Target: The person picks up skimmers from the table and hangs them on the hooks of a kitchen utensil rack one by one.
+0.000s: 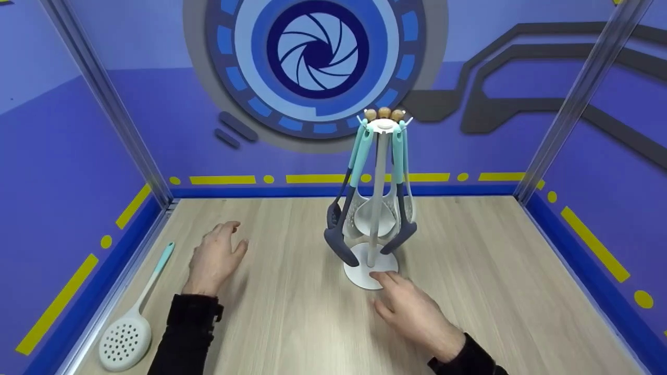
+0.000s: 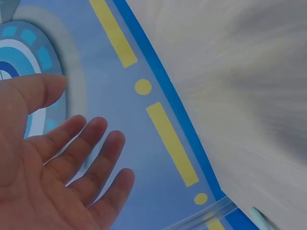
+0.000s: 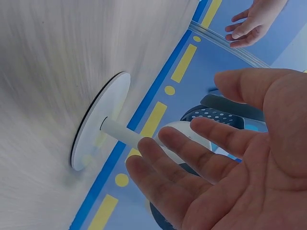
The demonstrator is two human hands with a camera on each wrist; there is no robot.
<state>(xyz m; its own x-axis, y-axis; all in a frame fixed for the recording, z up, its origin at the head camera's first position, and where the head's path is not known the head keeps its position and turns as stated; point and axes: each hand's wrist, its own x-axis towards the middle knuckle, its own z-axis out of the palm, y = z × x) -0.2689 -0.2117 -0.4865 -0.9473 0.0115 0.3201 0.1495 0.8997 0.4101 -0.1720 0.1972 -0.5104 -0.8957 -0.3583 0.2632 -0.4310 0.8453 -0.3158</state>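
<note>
A white utensil stand [image 1: 380, 182] rises upright from a round base [image 1: 359, 278] on the wooden table. Around it hang several kitchen tools with mint handles [image 1: 362, 156], some dark-headed and some pale, among them a white ladle [image 1: 375, 219]. My right hand [image 1: 414, 313] hovers by the near edge of the base, fingers loosely extended and holding nothing; whether a fingertip touches the base I cannot tell. In the right wrist view the palm [image 3: 230, 191] is bare. My left hand [image 1: 214, 260] is above the table's left side, fingers relaxed, nothing in it. Left of it lies a pale skimmer [image 1: 125, 341] with a mint handle.
Blue printed panels [image 1: 292, 156] enclose the table [image 1: 281, 312] at the back and both sides. Metal posts [image 1: 120, 114] stand at the back corners. The skimmer lies close along the table's left edge.
</note>
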